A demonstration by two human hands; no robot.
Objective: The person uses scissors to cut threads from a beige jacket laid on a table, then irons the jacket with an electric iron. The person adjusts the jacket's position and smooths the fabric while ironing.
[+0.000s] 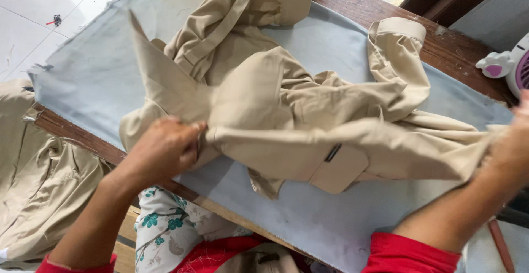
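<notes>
A crumpled beige shirt (286, 102) lies on a grey-blue padded board (88, 69), its cuffed sleeves thrown toward the far side. My left hand (165, 146) grips a fold of the shirt at the near left. My right hand (509, 146) grips the fabric at the far right edge of the view. Between them the cloth is pulled taut, with a pocket flap (339, 168) hanging down in the middle.
More beige garments (38, 174) are heaped at the lower left, beside the wooden table edge (71, 132). A white and purple fan (509, 66) stands at the right. White floor tiles (33, 14) show at the upper left. Floral cloth (165, 226) lies below the board.
</notes>
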